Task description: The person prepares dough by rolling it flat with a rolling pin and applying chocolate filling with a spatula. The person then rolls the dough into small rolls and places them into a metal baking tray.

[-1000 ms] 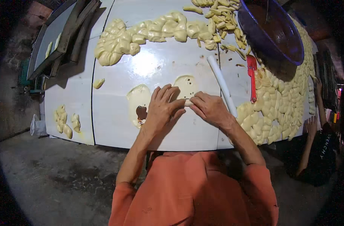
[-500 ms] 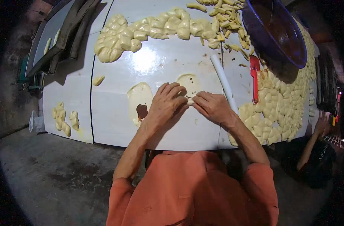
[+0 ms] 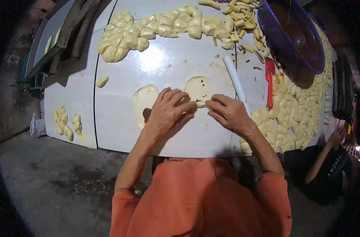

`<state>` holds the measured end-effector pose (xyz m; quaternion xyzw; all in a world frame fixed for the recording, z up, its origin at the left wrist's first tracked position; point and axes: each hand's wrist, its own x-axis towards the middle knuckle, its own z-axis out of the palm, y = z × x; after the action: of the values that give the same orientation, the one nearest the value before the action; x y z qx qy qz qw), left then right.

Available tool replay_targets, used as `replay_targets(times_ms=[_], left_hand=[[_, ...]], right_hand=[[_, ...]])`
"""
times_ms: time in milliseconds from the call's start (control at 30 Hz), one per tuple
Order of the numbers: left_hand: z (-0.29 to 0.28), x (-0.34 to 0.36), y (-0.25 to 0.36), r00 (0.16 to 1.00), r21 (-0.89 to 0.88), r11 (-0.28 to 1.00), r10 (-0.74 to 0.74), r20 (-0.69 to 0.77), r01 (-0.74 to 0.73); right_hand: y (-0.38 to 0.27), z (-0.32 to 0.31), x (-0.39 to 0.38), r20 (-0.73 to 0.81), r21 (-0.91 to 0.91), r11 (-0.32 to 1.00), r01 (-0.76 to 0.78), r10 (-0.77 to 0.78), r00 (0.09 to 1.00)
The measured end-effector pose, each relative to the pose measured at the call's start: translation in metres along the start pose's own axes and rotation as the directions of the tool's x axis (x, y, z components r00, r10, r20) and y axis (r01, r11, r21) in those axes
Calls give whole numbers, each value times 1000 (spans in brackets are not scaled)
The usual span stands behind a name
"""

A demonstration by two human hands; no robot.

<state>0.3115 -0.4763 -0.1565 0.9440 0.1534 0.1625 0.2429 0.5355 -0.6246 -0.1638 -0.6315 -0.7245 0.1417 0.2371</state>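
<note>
Here, the left hand [image 3: 168, 108] and the right hand [image 3: 230, 113] have bent fingers at the folded near edge of a spotted dough sheet [image 3: 197, 87], which lies flat on the white table [image 3: 187, 136]; whether they pinch it, I cannot tell. A second dough sheet [image 3: 145, 96] with brown filling [image 3: 147, 113] lies partly under the left wrist. Farther are a white rod [image 3: 234, 79], a red spatula [image 3: 270, 81] and a purple basin [image 3: 273, 41].

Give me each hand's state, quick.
Left hand: fingers bent at the near edge of the dark-specked flat dough; whether it grips cannot be told.
Right hand: fingers curled at that same edge; grip cannot be told.
</note>
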Motion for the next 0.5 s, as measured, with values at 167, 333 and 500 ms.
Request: replay_targets(times_ms=[167,333,500], left_hand=[[2,4,-6,994,47,997,62,-91,-58],[10,12,-9,993,-27,998,-55,-109,52],[6,7,-9,990,-41,998,-45,-134,40]], right_hand=[[8,19,4,-91,-119,988,102,-113,989],[5,17,17,-107,-32,996,-78,75,991],[-1,10,19,-211,-62,996,-62,47,976]])
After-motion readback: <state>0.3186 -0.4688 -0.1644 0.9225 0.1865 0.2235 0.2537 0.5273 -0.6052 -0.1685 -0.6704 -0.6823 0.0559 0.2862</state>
